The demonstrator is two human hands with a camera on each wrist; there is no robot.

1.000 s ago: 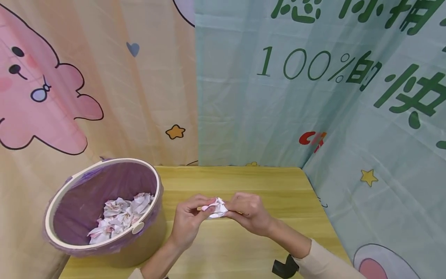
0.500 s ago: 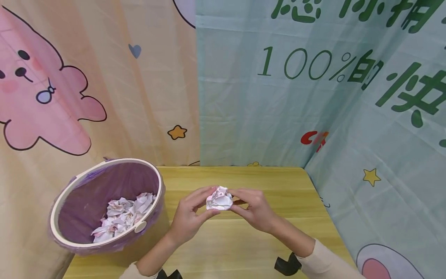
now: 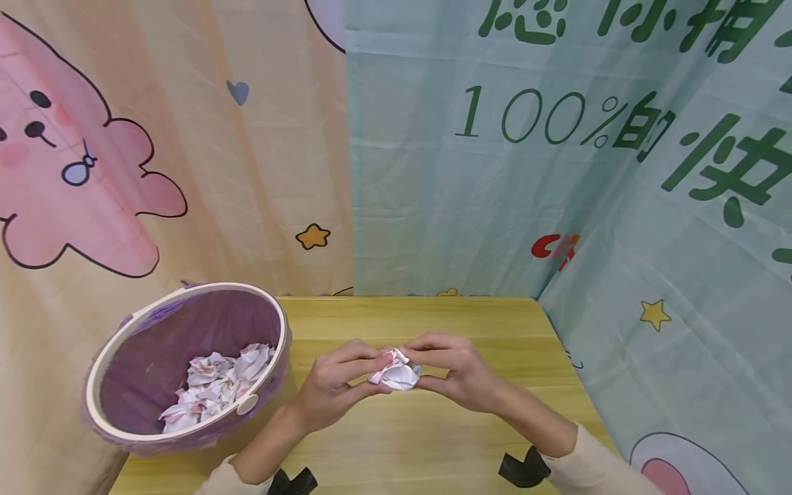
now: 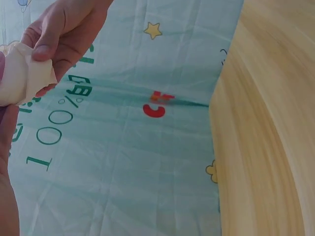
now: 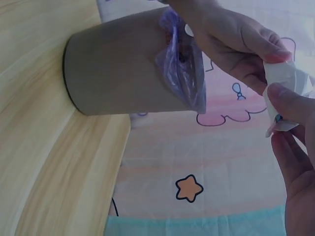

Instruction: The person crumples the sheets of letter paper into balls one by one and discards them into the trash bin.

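Between my two hands, above the middle of the table, is a crumpled piece of white paper [image 3: 398, 372] with pinkish marks. My left hand [image 3: 337, 385] pinches its left side between thumb and fingers. On the other side, the thumb and fingers of my right hand [image 3: 463, 375] pinch it too. Up close in the right wrist view, the paper [image 5: 285, 81] is a folded, creased wad, with both thumbs pressed against it. The left wrist view catches the paper [image 4: 24, 73] at its edge, the right hand [image 4: 61, 37] gripping its far end.
To the left stands a bin [image 3: 281, 385] with a pale rim and a purple liner bag [image 3: 148, 364]. Several crumpled papers [image 3: 216, 385] lie inside it. The wooden table [image 3: 396, 316] ends against printed curtains [image 3: 421, 206] at the back and right.
The paper turned in my fingers, showing more of its face, rose slightly, then came down a little to the right. Both hands shifted their hold on it.
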